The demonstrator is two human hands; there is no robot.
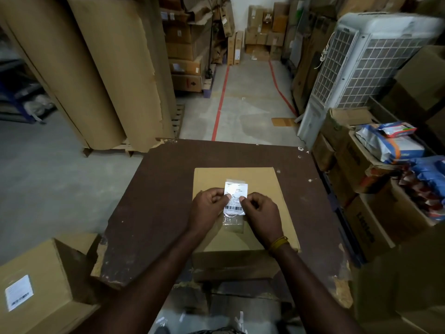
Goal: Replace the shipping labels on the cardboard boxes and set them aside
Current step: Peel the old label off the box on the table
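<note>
A flat cardboard box (pixel 260 184) lies on a worn dark brown table (pixel 163 189). On its top sits a white shipping label (pixel 237 191) with a barcode, inside a clear plastic sleeve that sticks out below it. My left hand (pixel 207 208) pinches the label's left edge with curled fingers. My right hand (pixel 261 213) pinches the right edge, thumb tip on the paper. Both wrists hide the box's near part.
Another cardboard box (pixel 36 280) with a white label stands low at the left. Large brown paper rolls (pixel 96 68) rise at the back left. Stacked cartons and blue packets (pixel 390 145) crowd the right, beside a white air cooler (pixel 361 63). An aisle with red floor lines (pixel 220 102) runs ahead.
</note>
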